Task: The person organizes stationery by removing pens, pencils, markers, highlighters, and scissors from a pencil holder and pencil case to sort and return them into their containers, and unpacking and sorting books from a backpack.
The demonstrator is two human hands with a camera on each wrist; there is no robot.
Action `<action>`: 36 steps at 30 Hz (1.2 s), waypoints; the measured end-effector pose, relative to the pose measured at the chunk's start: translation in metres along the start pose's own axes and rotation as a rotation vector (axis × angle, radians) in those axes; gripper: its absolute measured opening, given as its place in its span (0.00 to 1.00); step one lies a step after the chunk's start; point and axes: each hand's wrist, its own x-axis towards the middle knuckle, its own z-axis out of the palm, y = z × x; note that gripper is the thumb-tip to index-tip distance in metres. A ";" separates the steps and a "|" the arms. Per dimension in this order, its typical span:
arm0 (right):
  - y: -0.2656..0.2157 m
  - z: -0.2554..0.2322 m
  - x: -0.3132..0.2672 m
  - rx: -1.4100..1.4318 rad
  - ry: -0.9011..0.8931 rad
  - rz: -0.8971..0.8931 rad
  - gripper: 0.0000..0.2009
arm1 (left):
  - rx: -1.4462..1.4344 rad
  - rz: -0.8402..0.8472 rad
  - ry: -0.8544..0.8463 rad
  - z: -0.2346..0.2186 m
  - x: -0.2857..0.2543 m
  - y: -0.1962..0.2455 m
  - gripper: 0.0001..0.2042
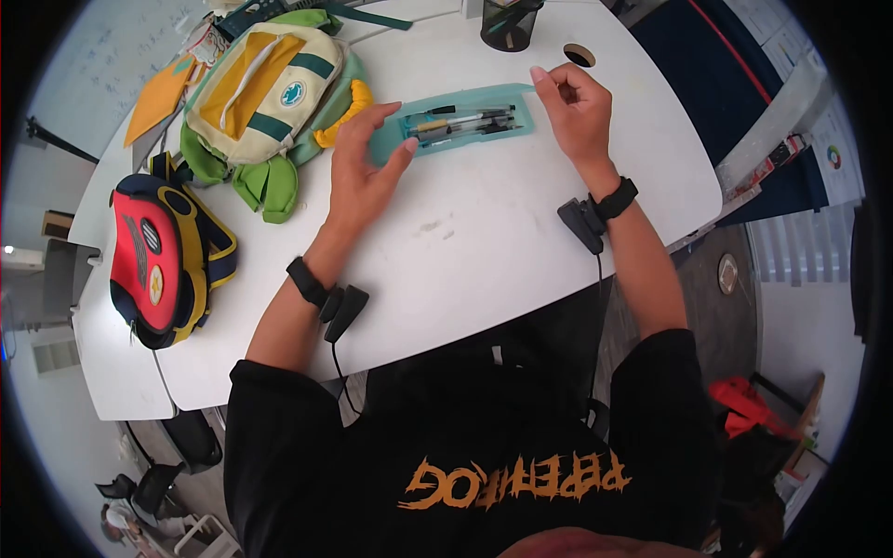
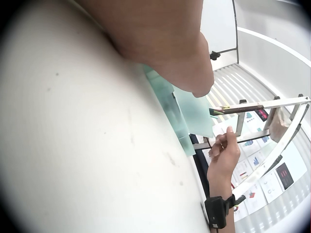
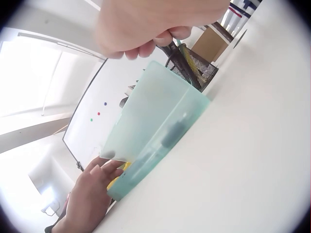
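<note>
A translucent teal pencil case (image 1: 516,130) lies on the table with its lid (image 3: 150,107) raised along the far side. Several pens (image 1: 465,123) lie inside it. My left hand (image 1: 358,167) is at the case's left end, thumb and fingers spread apart around that end, fingertips right at the lid's corner in the right wrist view. Beside the lid's right corner is my right hand (image 1: 581,112), its fingers loosely curled and its thumb pointing up. A small gap shows between those fingers and the lid in the right wrist view.
A cream and green backpack (image 1: 270,88) lies left of the case, with a red and navy backpack (image 1: 153,260) nearer me. A black mesh pen holder (image 1: 508,28) stands at the back, next to a round hole (image 1: 579,56) in the white table (image 1: 484,214).
</note>
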 end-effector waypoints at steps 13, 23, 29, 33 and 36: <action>0.014 0.002 -0.009 -0.286 -0.334 -0.097 0.22 | 0.092 0.026 -0.029 0.004 -0.002 -0.005 0.09; 0.000 -0.010 0.002 -0.209 -0.595 -0.039 0.28 | 0.114 0.062 0.001 0.002 0.002 -0.007 0.13; -0.006 -0.034 0.013 -0.205 -0.727 0.039 0.35 | -0.114 -0.051 0.078 0.003 0.001 -0.008 0.12; -0.002 -0.063 0.015 -0.257 -0.738 0.063 0.35 | -0.175 -0.129 0.076 0.005 -0.002 -0.015 0.13; -0.002 -0.097 0.014 -0.341 -0.748 0.138 0.35 | -0.176 -0.165 0.075 0.005 -0.005 -0.018 0.15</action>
